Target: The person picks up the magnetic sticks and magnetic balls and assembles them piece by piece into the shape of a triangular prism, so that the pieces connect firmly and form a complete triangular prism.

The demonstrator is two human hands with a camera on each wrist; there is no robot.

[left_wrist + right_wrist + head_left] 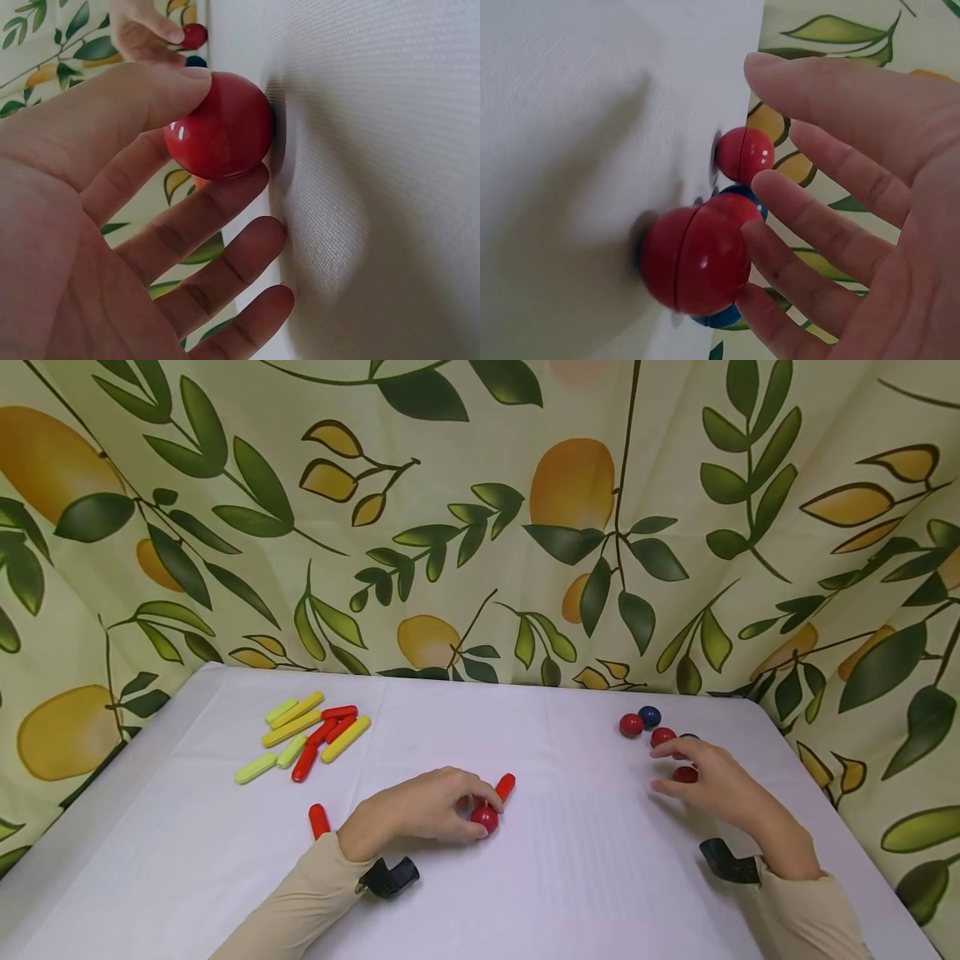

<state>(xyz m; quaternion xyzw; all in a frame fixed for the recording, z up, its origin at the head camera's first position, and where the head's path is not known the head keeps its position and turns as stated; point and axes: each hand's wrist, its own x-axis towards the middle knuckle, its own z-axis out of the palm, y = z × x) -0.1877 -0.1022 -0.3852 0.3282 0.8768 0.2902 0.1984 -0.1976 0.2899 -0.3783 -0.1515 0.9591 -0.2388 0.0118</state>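
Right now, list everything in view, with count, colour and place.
Plastic sticks in a pile: about ten, yellow, pale green and red, far left of the white tablecloth.
Loose red sticks: two, one beside the left wrist, one behind the left hand's ball.
Glossy red ball: one, pinched in the left hand's grip.
Balls at far right: at least three red, one or two blue.
Leaf-and-fruit printed curtain: behind.
Left hand: holding the ball.
Right hand: fingers relaxed, over a red ball.

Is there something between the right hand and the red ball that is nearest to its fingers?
Nothing visible. The right hand hovers open beside the red ball on the white table, its fingers almost at the ball with only a small bare gap. A blue ball sits just behind the red one.
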